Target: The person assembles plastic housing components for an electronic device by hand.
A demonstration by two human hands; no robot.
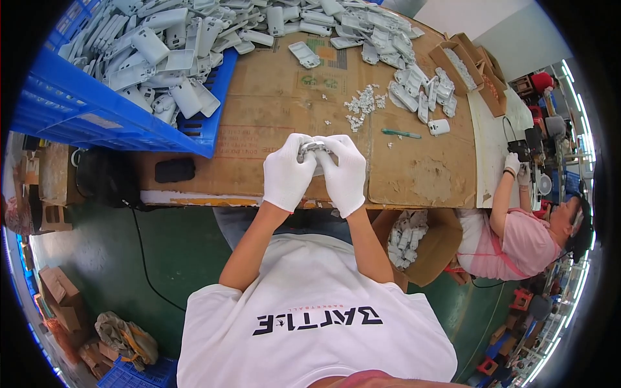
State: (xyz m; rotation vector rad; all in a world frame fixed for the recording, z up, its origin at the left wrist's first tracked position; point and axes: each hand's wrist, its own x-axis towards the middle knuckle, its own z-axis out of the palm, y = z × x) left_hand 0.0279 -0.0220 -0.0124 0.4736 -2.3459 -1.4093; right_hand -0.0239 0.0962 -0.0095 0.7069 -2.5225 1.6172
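In white knit gloves, my left hand (pixel 288 171) and my right hand (pixel 345 174) meet above the near edge of the table. Between them they grip a small grey-white plastic housing (pixel 313 147), with the fingers of both hands closed round it. The gloves cover much of the part, so its full shape is hidden. Beyond my hands lies a scatter of tiny white plastic pieces (pixel 363 105). A teal pen-like tool (pixel 401 134) rests to their right, near a single white housing (pixel 438 127).
A blue crate (pixel 110 119) heaped with white plastic shells stands at left, beside a black pouch (pixel 174 170). More housings (pixel 381 39) are piled at the back. A cardboard box (pixel 440 249) of parts sits below the table edge. At right a gloved co-worker (pixel 517 233) works.
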